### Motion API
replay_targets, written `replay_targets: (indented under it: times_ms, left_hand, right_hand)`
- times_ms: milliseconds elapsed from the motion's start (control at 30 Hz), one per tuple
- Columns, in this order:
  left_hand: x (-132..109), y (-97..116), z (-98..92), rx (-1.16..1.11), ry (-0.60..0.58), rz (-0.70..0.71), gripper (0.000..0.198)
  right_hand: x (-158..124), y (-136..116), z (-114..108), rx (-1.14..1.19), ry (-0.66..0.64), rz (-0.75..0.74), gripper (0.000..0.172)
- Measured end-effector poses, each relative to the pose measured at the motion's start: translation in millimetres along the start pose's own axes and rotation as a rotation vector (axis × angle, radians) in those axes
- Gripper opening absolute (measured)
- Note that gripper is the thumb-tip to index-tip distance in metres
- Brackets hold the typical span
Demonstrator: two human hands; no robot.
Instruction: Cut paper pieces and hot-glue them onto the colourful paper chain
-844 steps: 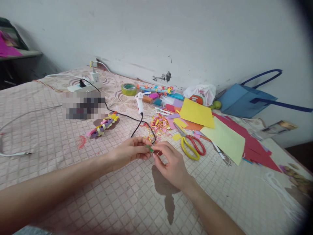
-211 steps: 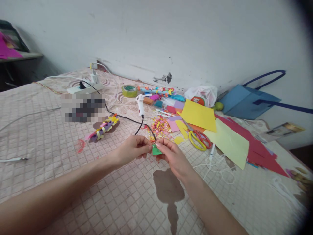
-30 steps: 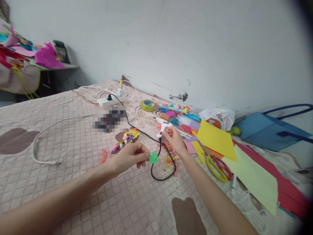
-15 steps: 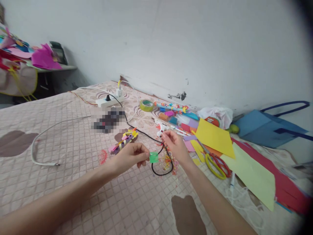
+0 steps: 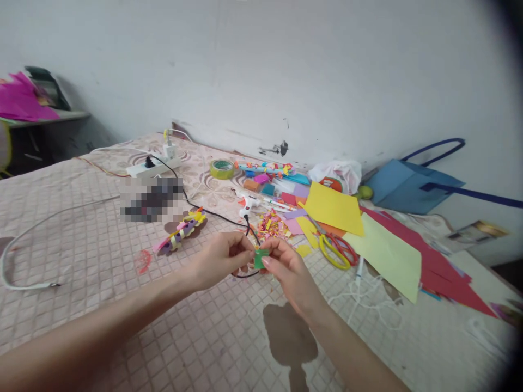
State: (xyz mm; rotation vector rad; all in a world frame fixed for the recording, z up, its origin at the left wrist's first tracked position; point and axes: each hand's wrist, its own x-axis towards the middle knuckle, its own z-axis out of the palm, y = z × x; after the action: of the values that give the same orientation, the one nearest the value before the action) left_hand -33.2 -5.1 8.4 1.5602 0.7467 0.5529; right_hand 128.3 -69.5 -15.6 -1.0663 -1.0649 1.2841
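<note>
My left hand (image 5: 218, 260) and my right hand (image 5: 291, 272) meet over the pink quilted surface (image 5: 81, 261). Both pinch a small green paper piece (image 5: 260, 257) between thumb and fingers. A white glue gun (image 5: 247, 204) lies beyond them on the surface, its black cord (image 5: 212, 213) running back toward a white power strip (image 5: 147, 169). Just past my fingers is a heap of coloured paper scraps (image 5: 270, 224). A folded multicoloured paper piece (image 5: 182, 231) lies to the left.
Yellow and red scissors (image 5: 334, 250), yellow (image 5: 333, 206), pale green (image 5: 388, 250) and red paper sheets (image 5: 441, 267) lie to the right. A tape roll (image 5: 221, 168), markers (image 5: 265, 166), a white bag (image 5: 337, 171) and a blue bag (image 5: 408, 182) line the wall. A white cable (image 5: 24, 256) lies left.
My right hand left the glue gun on the surface and came back to pinch the green paper piece together with my left hand. The view shifted right and down.
</note>
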Motion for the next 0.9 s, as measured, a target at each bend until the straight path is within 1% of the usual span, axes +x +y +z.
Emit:
replay_targets:
  times_ms: [167,267,400,500,600,667,800,900]
  left_hand:
    - [1.9,-6.3,4.6,-0.018,-0.012,-0.007,0.016]
    - [-0.8,-8.3,5.1,0.035,0.008,0.033,0.014]
    - [-5.2,-9.3,5.7,0.301,0.109,0.166,0.012]
    - [-7.3,-11.2,5.8,0.512,0.158,0.319,0.011]
    - [-9.0,-15.0,5.7,0.673,0.140,0.485,0.015]
    - [-10.1,-18.0,5.6,0.754,0.105,0.553,0.018]
    - [-11.7,-22.6,4.8,0.835,0.073,0.619,0.018]
    - [-11.9,-24.2,4.1,0.846,0.068,0.624,0.019]
  right_hand:
    - [-2.3,2.2,-0.4,0.027,0.013,0.036,0.014]
    - [-2.2,2.9,2.6,0.070,0.032,0.074,0.012]
    - [-2.0,2.1,6.7,0.110,0.055,0.092,0.011]
    - [-1.0,1.4,7.9,0.164,0.066,0.115,0.010]
    - [0.3,1.3,7.7,0.205,0.071,0.149,0.010]
    - [0.9,1.5,6.9,0.205,0.072,0.170,0.010]
    - [2.0,2.2,4.9,0.180,0.068,0.178,0.008]
    - [2.5,2.5,4.9,0.136,0.065,0.174,0.008]
